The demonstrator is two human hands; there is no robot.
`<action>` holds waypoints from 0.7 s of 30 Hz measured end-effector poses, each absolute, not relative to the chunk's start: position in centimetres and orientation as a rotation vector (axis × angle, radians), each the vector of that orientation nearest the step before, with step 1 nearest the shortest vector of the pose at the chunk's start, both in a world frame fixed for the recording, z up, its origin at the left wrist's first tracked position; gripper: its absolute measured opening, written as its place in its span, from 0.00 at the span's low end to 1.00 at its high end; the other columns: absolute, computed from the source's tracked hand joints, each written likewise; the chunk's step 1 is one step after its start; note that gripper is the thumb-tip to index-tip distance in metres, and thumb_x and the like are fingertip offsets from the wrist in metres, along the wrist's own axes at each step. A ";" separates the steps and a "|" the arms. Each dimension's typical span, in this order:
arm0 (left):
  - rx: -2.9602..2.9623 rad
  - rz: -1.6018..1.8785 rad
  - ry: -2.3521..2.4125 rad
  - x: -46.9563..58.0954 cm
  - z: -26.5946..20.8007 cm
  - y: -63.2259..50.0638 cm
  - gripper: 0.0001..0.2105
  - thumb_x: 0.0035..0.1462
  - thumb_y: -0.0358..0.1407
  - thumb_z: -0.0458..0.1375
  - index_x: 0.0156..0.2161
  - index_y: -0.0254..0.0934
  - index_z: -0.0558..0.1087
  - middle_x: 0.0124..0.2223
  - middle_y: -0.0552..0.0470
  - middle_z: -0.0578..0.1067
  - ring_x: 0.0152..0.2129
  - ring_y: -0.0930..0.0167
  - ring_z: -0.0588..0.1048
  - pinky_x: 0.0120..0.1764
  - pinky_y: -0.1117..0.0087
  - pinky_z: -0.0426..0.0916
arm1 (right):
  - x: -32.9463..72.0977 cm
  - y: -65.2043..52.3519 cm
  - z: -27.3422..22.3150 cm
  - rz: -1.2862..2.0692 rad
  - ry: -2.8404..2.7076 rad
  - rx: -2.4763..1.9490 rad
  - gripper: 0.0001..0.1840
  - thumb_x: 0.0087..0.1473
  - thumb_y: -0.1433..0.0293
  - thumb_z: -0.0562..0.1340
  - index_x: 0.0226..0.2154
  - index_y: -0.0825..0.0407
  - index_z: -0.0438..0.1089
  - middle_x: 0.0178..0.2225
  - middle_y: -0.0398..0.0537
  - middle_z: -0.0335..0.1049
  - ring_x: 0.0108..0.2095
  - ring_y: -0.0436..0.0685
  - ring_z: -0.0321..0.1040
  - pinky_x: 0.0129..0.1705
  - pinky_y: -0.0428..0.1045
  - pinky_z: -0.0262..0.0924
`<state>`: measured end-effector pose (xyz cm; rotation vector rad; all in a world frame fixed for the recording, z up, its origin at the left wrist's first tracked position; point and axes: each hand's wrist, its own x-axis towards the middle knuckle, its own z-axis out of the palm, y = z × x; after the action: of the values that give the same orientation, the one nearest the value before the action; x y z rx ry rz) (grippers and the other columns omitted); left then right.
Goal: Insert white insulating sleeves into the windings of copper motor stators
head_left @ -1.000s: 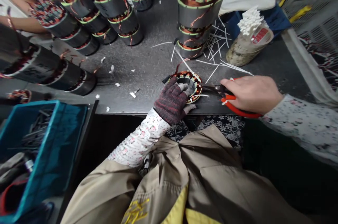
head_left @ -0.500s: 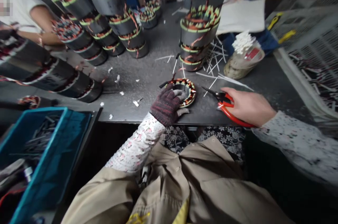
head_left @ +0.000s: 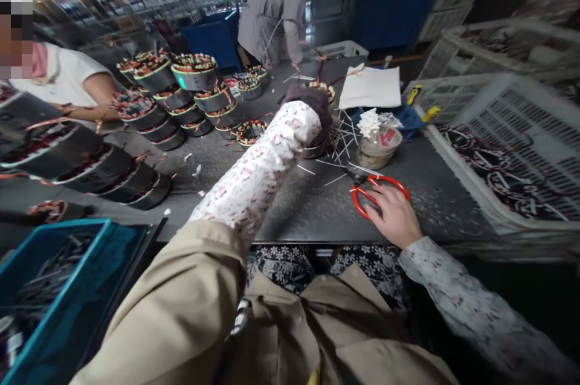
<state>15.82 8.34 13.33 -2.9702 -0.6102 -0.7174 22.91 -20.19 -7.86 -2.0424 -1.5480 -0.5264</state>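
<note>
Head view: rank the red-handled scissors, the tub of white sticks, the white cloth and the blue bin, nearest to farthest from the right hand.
From the right hand:
1. Red-handled scissors, under the fingers.
2. Tub of white sticks, just beyond, on the table.
3. White cloth, farther back.
4. Blue bin, far left, off the table.

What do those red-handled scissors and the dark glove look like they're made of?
The scissors: dark metal blades, with glossy red handles that look plastic-coated. The glove on the left hand: dark knitted fabric, matte and fuzzy, probably cotton or wool; it is too blurred here to tell which.
</note>
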 end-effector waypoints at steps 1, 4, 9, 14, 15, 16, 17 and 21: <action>-2.977 -0.650 -0.683 16.6 12.6 9.1 0.21 0.47 0.45 0.76 0.40 0.32 0.81 0.32 0.47 0.80 0.38 0.58 0.81 0.49 0.52 0.77 | 23.0 -20.2 -7.9 -0.522 -1.539 -2.035 0.24 0.68 0.60 0.54 0.48 0.59 0.79 0.50 0.66 0.77 0.52 0.71 0.71 0.56 0.67 0.69; -2.987 -0.725 -0.738 16.2 10.2 10.5 0.25 0.47 0.53 0.75 0.42 0.34 0.80 0.35 0.47 0.80 0.42 0.59 0.78 0.51 0.52 0.75 | 23.1 -20.0 -8.1 -0.472 -1.484 -2.048 0.24 0.68 0.59 0.54 0.48 0.57 0.79 0.51 0.64 0.77 0.53 0.71 0.71 0.58 0.68 0.68; -2.988 -1.368 -0.583 10.2 5.8 8.7 0.27 0.50 0.56 0.73 0.47 0.38 0.77 0.47 0.44 0.80 0.54 0.56 0.74 0.61 0.46 0.68 | 23.2 -19.8 -8.2 -0.438 -1.458 -2.036 0.22 0.66 0.59 0.55 0.45 0.56 0.80 0.50 0.63 0.78 0.53 0.71 0.72 0.58 0.68 0.68; -3.204 -1.334 -0.507 3.1 1.0 2.9 0.26 0.60 0.57 0.66 0.52 0.38 0.76 0.49 0.44 0.80 0.44 0.65 0.79 0.48 0.60 0.76 | 23.7 -20.2 -8.6 -0.419 -1.494 -1.962 0.24 0.67 0.57 0.55 0.45 0.58 0.79 0.48 0.66 0.78 0.52 0.73 0.73 0.56 0.69 0.68; -3.280 -1.162 -0.440 2.1 0.6 2.2 0.26 0.58 0.57 0.67 0.51 0.39 0.77 0.48 0.45 0.81 0.44 0.64 0.80 0.48 0.60 0.76 | 23.9 -20.2 -8.7 -0.407 -1.492 -1.951 0.24 0.67 0.57 0.56 0.45 0.58 0.79 0.48 0.66 0.78 0.52 0.73 0.73 0.56 0.69 0.67; -3.323 -0.935 -0.349 1.2 0.5 1.8 0.26 0.57 0.57 0.68 0.50 0.38 0.79 0.46 0.45 0.82 0.45 0.63 0.80 0.51 0.58 0.76 | 24.0 -20.3 -8.7 -0.390 -1.481 -1.945 0.23 0.66 0.56 0.57 0.45 0.57 0.78 0.47 0.65 0.78 0.51 0.73 0.73 0.56 0.69 0.67; -3.329 -0.692 -0.250 0.4 0.8 1.8 0.26 0.55 0.56 0.70 0.49 0.37 0.80 0.44 0.44 0.82 0.47 0.61 0.80 0.54 0.56 0.75 | 24.1 -20.3 -8.7 -0.368 -1.461 -1.943 0.22 0.65 0.56 0.58 0.45 0.56 0.78 0.47 0.63 0.79 0.51 0.73 0.73 0.56 0.69 0.67; -3.121 -0.066 0.084 -1.8 3.5 2.9 0.17 0.58 0.47 0.69 0.46 0.37 0.81 0.46 0.46 0.83 0.58 0.55 0.75 0.71 0.44 0.56 | 24.4 -20.5 -7.6 -0.209 -1.302 -1.964 0.16 0.60 0.56 0.62 0.40 0.49 0.77 0.44 0.56 0.79 0.48 0.69 0.75 0.54 0.65 0.68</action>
<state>-1.75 2.93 3.52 -3.1207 0.0842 -0.0655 24.41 -20.47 -7.56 -1.9641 -1.3019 -0.2087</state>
